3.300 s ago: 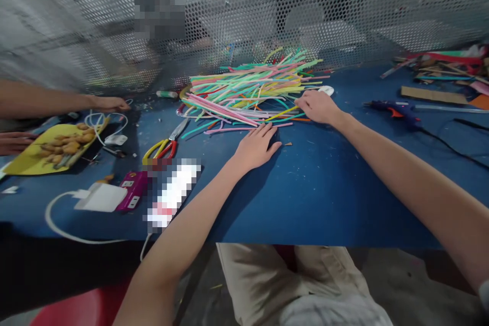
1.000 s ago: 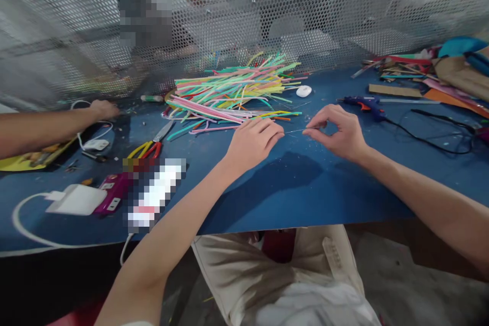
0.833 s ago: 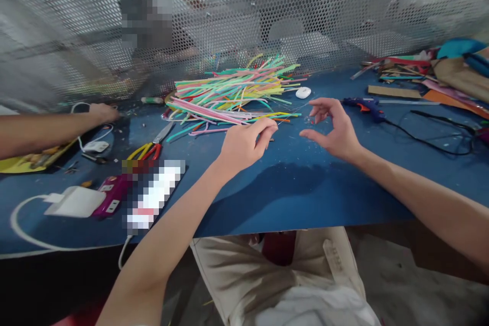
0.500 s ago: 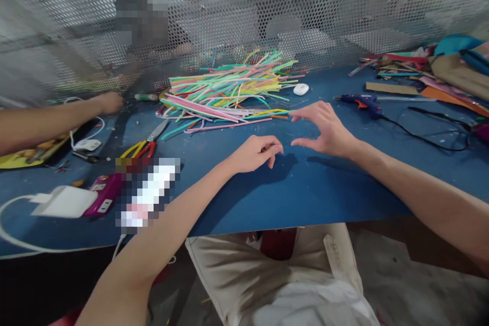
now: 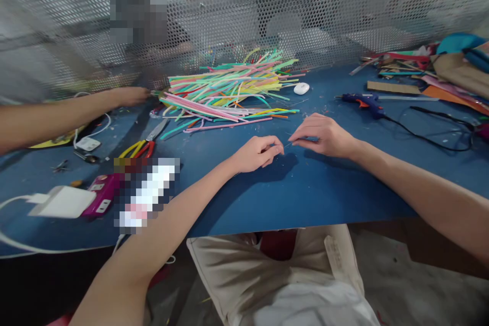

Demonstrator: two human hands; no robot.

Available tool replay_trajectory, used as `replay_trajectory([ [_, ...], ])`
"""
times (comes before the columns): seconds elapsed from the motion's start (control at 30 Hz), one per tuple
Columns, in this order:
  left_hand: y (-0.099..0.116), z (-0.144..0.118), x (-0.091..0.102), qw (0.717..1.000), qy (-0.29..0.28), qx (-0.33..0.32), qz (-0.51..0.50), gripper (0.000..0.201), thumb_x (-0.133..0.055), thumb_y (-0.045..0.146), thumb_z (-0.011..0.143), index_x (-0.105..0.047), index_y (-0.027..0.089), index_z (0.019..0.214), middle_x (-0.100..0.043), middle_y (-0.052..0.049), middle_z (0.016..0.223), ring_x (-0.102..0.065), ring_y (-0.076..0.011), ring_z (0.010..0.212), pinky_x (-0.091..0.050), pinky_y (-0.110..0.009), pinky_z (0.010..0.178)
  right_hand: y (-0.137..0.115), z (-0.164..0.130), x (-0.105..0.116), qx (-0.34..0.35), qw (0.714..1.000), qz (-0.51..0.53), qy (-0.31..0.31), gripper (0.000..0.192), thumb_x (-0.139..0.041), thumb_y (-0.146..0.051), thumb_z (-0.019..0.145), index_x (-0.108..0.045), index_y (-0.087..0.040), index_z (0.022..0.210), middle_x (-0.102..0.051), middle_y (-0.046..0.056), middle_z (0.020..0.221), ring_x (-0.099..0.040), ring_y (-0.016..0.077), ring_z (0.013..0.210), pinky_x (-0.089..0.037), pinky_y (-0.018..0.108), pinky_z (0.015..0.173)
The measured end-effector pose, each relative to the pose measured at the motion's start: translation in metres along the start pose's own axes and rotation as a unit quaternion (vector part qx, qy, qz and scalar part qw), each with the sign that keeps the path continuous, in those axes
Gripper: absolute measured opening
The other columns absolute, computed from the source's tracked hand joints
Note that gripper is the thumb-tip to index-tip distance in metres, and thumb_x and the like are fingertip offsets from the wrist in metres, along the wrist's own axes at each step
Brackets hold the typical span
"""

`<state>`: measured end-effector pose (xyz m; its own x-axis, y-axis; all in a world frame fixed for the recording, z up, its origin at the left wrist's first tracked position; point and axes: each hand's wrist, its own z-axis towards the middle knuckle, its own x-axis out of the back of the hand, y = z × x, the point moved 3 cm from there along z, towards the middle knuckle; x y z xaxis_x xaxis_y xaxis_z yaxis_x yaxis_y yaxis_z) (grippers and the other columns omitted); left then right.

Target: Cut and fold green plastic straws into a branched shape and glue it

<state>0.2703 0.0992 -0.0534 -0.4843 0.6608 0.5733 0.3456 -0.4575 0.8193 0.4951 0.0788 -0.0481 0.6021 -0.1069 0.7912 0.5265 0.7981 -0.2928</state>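
My left hand (image 5: 260, 154) is over the near middle of the blue table, thumb and fingertips pressed together. Anything between them is too small to make out. Close to its right, my right hand (image 5: 321, 135) has its fingers brought together against the thumb, pointing left. A very thin pale strand seems to show in the narrow gap between the hands, but its ends are unclear. Beyond them lies a pile of pastel fuzzy craft stems (image 5: 229, 84) in pink, green, yellow and white. A white earbud-style case (image 5: 301, 88) sits at the pile's right end.
A blue glue gun (image 5: 362, 104) with a black cord lies right, near a cardboard strip (image 5: 393, 87). At left are scissors (image 5: 147, 141), a phone (image 5: 151, 191), a purple power strip (image 5: 102, 194) and a white charger (image 5: 66, 201). Another person's hand (image 5: 133, 96) reaches in. Perforated metal panel (image 5: 229, 20) behind.
My right hand has closed from a wide, open curve into a pinch. My left hand has stayed nearly in place. The other person's hand has moved right, toward the pile.
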Motion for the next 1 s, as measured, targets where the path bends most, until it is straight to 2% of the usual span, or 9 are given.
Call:
replay_trajectory([
  [0.27, -0.002, 0.003, 0.0, 0.998, 0.01, -0.041, 0.057, 0.036, -0.045, 0.046, 0.103, -0.07, 0.02, 0.106, -0.052, 0.003, 0.063, -0.043, -0.009, 0.052, -0.033, -0.023, 0.056, -0.003, 0.0, 0.002, 0.016, 0.999, 0.024, 0.014, 0.01, -0.067, -0.034, 0.095, -0.073, -0.026, 0.094, -0.078, 0.002, 0.093, -0.069, 0.0194, 0.086, -0.047, 0.038, 0.086],
  [0.4, 0.0, 0.003, 0.002, 0.991, -0.023, -0.056, 0.116, 0.04, -0.04, 0.048, 0.105, -0.07, 0.022, 0.113, -0.054, 0.003, 0.061, -0.046, -0.011, 0.052, -0.035, -0.025, 0.057, -0.004, -0.001, 0.001, 0.014, 0.999, 0.029, -0.009, 0.01, -0.066, -0.032, 0.095, -0.073, -0.026, 0.093, -0.078, 0.002, 0.093, -0.068, 0.0194, 0.086, -0.047, 0.038, 0.086],
  [0.47, 0.003, 0.002, 0.001, 0.976, -0.036, -0.054, 0.207, 0.041, -0.035, 0.045, 0.107, -0.069, 0.023, 0.113, -0.062, 0.001, 0.067, -0.056, -0.0133, 0.058, -0.04, -0.025, 0.062, -0.005, -0.001, 0.0, 0.017, 1.0, 0.023, -0.008, 0.009, -0.066, -0.031, 0.095, -0.072, -0.026, 0.092, -0.078, 0.001, 0.092, -0.068, 0.0192, 0.084, -0.047, 0.038, 0.085],
  [0.53, 0.006, 0.001, -0.002, 0.948, -0.024, -0.035, 0.315, 0.04, -0.031, 0.04, 0.108, -0.068, 0.024, 0.111, -0.072, -0.003, 0.087, -0.068, -0.0176, 0.076, -0.045, -0.027, 0.069, -0.007, -0.001, -0.001, 0.022, 1.0, 0.004, 0.006, 0.008, -0.067, -0.029, 0.094, -0.072, -0.025, 0.09, -0.078, 0.001, 0.09, -0.068, 0.0188, 0.082, -0.046, 0.037, 0.084],
  [0.63, 0.011, 0.0, -0.011, 0.917, 0.017, 0.013, 0.398, 0.037, -0.027, 0.034, 0.108, -0.061, 0.024, 0.116, -0.073, -0.006, 0.114, -0.071, -0.0223, 0.098, -0.05, -0.03, 0.075, -0.011, 0.0, -0.006, 0.014, 0.998, -0.035, 0.04, 0.009, -0.068, -0.028, 0.093, -0.071, -0.023, 0.086, -0.077, 0.002, 0.086, -0.068, 0.0189, 0.08, -0.044, 0.037, 0.082],
  [0.73, 0.012, 0.0, -0.019, 0.911, 0.022, 0.029, 0.41, 0.041, -0.023, 0.042, 0.109, -0.058, 0.021, 0.117, -0.074, -0.009, 0.106, -0.073, -0.0242, 0.093, -0.052, -0.032, 0.074, -0.015, 0.001, -0.012, -0.003, 0.997, -0.05, 0.055, 0.01, -0.068, -0.027, 0.092, -0.07, -0.022, 0.084, -0.076, 0.001, 0.085, -0.069, 0.0188, 0.078, -0.043, 0.036, 0.079],
  [0.8, 0.009, 0.002, -0.02, 0.913, -0.003, 0.008, 0.407, 0.045, -0.022, 0.046, 0.109, -0.058, 0.02, 0.116, -0.075, -0.008, 0.095, -0.073, -0.0242, 0.085, -0.051, -0.032, 0.073, -0.018, 0.001, -0.014, -0.003, 0.998, -0.046, 0.053, 0.009, -0.068, -0.027, 0.091, -0.069, -0.023, 0.083, -0.076, 0.001, 0.085, -0.068, 0.0181, 0.077, -0.042, 0.036, 0.078],
  [0.9, 0.003, 0.004, -0.018, 0.923, -0.04, -0.048, 0.379, 0.042, -0.023, 0.043, 0.109, -0.059, 0.023, 0.116, -0.075, -0.004, 0.091, -0.073, -0.0207, 0.081, -0.05, -0.029, 0.074, -0.021, 0.0, -0.015, 0.007, 0.998, -0.032, 0.048, 0.009, -0.068, -0.025, 0.089, -0.068, -0.023, 0.081, -0.076, 0.0, 0.083, -0.068, 0.0171, 0.075, -0.041, 0.035, 0.077],
  [1.0, -0.002, 0.005, -0.015, 0.927, -0.032, -0.062, 0.368, 0.041, -0.024, 0.042, 0.11, -0.061, 0.025, 0.115, -0.076, -0.002, 0.093, -0.073, -0.0182, 0.078, -0.048, -0.027, 0.071, -0.019, 0.0, -0.013, 0.007, 0.999, -0.014, 0.047, 0.009, -0.069, -0.022, 0.088, -0.068, -0.023, 0.079, -0.076, -0.001, 0.081, -0.067, 0.0163, 0.073, -0.04, 0.035, 0.077],
])
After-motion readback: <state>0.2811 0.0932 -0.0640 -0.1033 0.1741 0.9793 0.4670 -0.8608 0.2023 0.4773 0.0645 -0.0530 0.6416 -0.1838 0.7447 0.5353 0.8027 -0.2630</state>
